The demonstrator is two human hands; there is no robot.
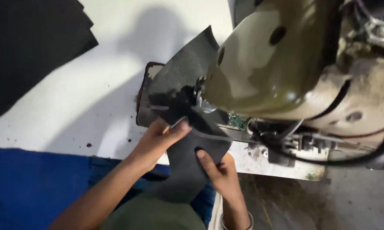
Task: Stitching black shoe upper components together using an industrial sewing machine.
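Black material: the thin textured black sheet piece point(187, 106) lies under the olive-green sewing machine head point(277, 64), looking light and floppy.
Left hand point(158, 140): you pinch its near edge.
Right hand point(222, 172): you grip its lower lobe; hold close to the needle area.

No packages, labels, signs or screens show anywhere around either grip or on the worktop.
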